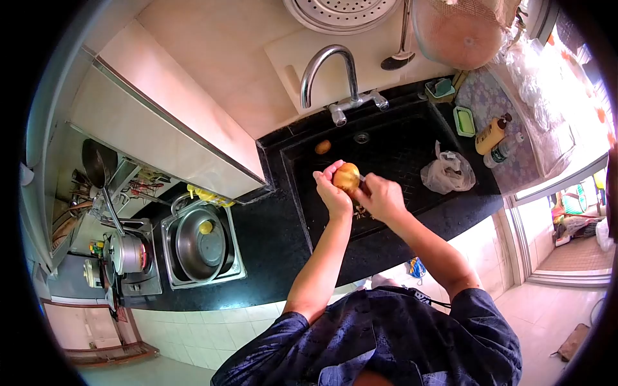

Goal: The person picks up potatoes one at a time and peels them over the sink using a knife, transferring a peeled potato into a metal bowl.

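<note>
Over the black sink, my left hand is closed around a partly peeled yellow potato. My right hand is closed on a small peeling tool, which meets the potato's right side; fingers hide most of it, and I cannot tell whether it is a knife or a peeler. Pale peelings lie in the sink below my hands. A brown unpeeled potato rests near the sink's back left corner. To the right sits a white plastic bag with something inside.
A curved faucet rises behind the sink. On the left, a metal basin in a second sink holds a yellow peeled piece. Farther left a pot stands on the stove. Bottles and a green soap dish line the right side.
</note>
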Action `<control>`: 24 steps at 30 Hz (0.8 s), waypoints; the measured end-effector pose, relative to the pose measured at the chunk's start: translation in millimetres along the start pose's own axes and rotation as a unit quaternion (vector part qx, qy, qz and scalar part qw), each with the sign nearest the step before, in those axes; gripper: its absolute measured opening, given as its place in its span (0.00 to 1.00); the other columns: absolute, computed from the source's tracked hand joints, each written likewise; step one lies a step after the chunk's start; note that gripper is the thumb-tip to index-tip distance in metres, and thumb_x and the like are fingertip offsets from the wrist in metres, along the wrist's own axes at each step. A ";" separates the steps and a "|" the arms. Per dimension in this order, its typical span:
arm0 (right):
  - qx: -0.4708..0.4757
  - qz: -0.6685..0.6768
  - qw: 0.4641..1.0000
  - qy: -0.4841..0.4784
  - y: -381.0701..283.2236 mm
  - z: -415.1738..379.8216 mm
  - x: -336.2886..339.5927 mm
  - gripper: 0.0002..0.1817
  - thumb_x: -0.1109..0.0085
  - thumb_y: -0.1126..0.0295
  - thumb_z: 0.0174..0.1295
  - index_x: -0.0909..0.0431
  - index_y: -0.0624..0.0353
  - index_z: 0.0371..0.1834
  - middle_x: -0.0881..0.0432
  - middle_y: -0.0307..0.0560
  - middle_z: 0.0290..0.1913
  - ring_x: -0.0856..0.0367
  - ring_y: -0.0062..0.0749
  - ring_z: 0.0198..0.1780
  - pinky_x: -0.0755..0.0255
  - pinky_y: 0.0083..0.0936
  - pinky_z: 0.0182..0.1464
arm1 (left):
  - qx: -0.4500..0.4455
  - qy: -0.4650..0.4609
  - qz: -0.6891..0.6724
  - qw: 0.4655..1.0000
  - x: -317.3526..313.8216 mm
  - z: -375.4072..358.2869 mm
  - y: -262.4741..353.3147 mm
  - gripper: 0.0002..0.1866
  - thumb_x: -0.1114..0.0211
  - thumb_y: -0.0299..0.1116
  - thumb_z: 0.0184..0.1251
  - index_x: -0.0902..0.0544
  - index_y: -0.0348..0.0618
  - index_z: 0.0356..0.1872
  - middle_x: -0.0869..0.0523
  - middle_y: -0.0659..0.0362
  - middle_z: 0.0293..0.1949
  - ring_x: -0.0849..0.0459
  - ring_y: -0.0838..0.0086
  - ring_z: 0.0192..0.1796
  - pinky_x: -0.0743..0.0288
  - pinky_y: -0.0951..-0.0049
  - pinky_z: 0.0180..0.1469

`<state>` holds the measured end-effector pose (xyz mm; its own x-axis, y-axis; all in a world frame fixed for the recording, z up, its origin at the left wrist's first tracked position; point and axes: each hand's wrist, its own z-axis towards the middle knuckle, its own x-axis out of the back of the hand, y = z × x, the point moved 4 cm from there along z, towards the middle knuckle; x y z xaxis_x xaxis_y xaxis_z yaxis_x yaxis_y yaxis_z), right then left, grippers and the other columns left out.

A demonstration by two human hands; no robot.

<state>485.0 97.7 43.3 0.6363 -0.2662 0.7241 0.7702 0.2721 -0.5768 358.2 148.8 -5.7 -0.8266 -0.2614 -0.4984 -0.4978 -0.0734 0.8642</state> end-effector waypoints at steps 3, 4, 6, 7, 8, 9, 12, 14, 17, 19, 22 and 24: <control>-0.031 0.014 0.999 -0.006 4.6 -8.0 -13.4 0.20 0.36 0.55 0.66 0.26 0.60 0.28 0.18 0.53 0.25 0.16 0.52 0.27 0.24 0.44 0.30 | 0.017 0.000 0.002 1.000 -4.7 -0.3 2.6 0.39 0.71 0.57 0.83 0.17 0.32 0.46 0.13 0.52 0.44 0.15 0.66 0.47 0.22 0.68 0.56; -0.024 0.024 0.999 -0.002 2.2 -12.2 -18.8 0.20 0.36 0.54 0.65 0.26 0.60 0.28 0.18 0.52 0.25 0.16 0.52 0.28 0.24 0.43 0.30 | 0.027 0.004 0.005 1.000 -7.9 0.5 2.1 0.39 0.71 0.57 0.83 0.17 0.32 0.46 0.13 0.52 0.44 0.15 0.66 0.47 0.22 0.68 0.56; -0.003 0.036 0.999 -0.002 -0.4 -15.2 -15.9 0.20 0.35 0.54 0.65 0.26 0.59 0.27 0.18 0.53 0.25 0.16 0.52 0.27 0.24 0.43 0.30 | 0.027 -0.011 -0.014 0.999 -9.1 -1.7 1.0 0.39 0.71 0.58 0.82 0.17 0.32 0.47 0.13 0.52 0.44 0.15 0.66 0.47 0.22 0.68 0.56; 0.001 0.022 1.000 0.000 0.6 -9.2 -6.7 0.20 0.36 0.54 0.66 0.27 0.59 0.27 0.18 0.54 0.25 0.16 0.52 0.27 0.23 0.44 0.30 | 0.015 -0.016 0.006 1.000 -7.7 0.5 -0.6 0.40 0.71 0.59 0.82 0.17 0.33 0.47 0.13 0.52 0.45 0.15 0.66 0.48 0.22 0.67 0.57; 0.005 0.009 1.000 0.001 -1.6 -3.1 2.4 0.20 0.36 0.55 0.67 0.27 0.60 0.27 0.18 0.55 0.25 0.16 0.52 0.27 0.23 0.44 0.30 | 0.002 -0.019 0.026 0.999 -5.5 1.6 -1.1 0.41 0.71 0.61 0.81 0.17 0.34 0.47 0.13 0.52 0.46 0.15 0.66 0.48 0.22 0.66 0.57; -0.042 -0.012 0.999 -0.012 -3.0 2.6 11.8 0.18 0.37 0.57 0.67 0.26 0.59 0.28 0.18 0.55 0.26 0.16 0.53 0.27 0.23 0.44 0.30 | -0.015 -0.025 0.042 0.999 -7.6 0.1 3.3 0.41 0.71 0.61 0.81 0.18 0.33 0.47 0.13 0.52 0.46 0.15 0.66 0.48 0.22 0.67 0.57; -0.030 0.031 0.999 0.012 4.0 -7.7 -9.5 0.18 0.36 0.57 0.66 0.27 0.59 0.28 0.19 0.53 0.25 0.17 0.52 0.27 0.24 0.42 0.29 | -0.056 -0.038 0.078 0.995 -15.5 -5.6 14.4 0.40 0.70 0.59 0.82 0.18 0.31 0.48 0.13 0.50 0.46 0.15 0.66 0.49 0.22 0.67 0.57; 0.009 0.032 0.999 0.010 3.8 -12.7 -13.0 0.18 0.34 0.57 0.64 0.27 0.58 0.28 0.20 0.51 0.25 0.18 0.51 0.26 0.24 0.41 0.28 | -0.076 -0.038 0.088 0.993 -16.3 -8.7 17.6 0.37 0.69 0.54 0.82 0.18 0.29 0.49 0.13 0.49 0.47 0.15 0.65 0.49 0.22 0.67 0.57; -0.007 0.012 1.000 0.017 -0.2 -0.7 9.1 0.18 0.34 0.57 0.64 0.27 0.59 0.28 0.20 0.51 0.25 0.18 0.51 0.26 0.24 0.41 0.28 | -0.083 -0.045 0.076 0.993 -12.0 -5.4 13.5 0.38 0.69 0.55 0.82 0.18 0.29 0.48 0.13 0.48 0.47 0.15 0.65 0.49 0.22 0.67 0.57; -0.021 0.007 1.000 0.022 -1.1 -1.5 3.0 0.17 0.35 0.58 0.64 0.27 0.59 0.28 0.19 0.52 0.24 0.17 0.52 0.26 0.23 0.42 0.28 | -0.078 -0.041 0.070 0.994 -12.6 -5.9 13.6 0.38 0.69 0.55 0.82 0.18 0.29 0.48 0.13 0.48 0.46 0.15 0.65 0.49 0.23 0.67 0.57; 0.025 0.040 0.999 0.022 -4.1 -9.8 -8.3 0.16 0.36 0.60 0.65 0.27 0.59 0.27 0.19 0.53 0.24 0.16 0.52 0.26 0.23 0.42 0.29 | -0.055 -0.030 0.058 0.996 -13.6 -6.2 12.3 0.38 0.70 0.55 0.82 0.18 0.29 0.47 0.13 0.49 0.46 0.15 0.65 0.48 0.23 0.67 0.57; 0.025 0.025 0.998 0.047 -5.4 -5.4 3.5 0.16 0.35 0.60 0.64 0.27 0.59 0.27 0.19 0.53 0.24 0.16 0.52 0.26 0.23 0.42 0.29 | -0.043 -0.022 0.023 0.999 -11.3 -5.1 9.3 0.37 0.69 0.55 0.82 0.18 0.30 0.46 0.12 0.49 0.45 0.15 0.65 0.48 0.23 0.68 0.57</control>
<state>483.3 90.2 46.9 0.6763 -0.3356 0.6557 0.7363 0.3324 -0.5894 364.2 146.2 8.3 -0.8597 -0.2231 -0.4596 -0.4366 -0.1461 0.8877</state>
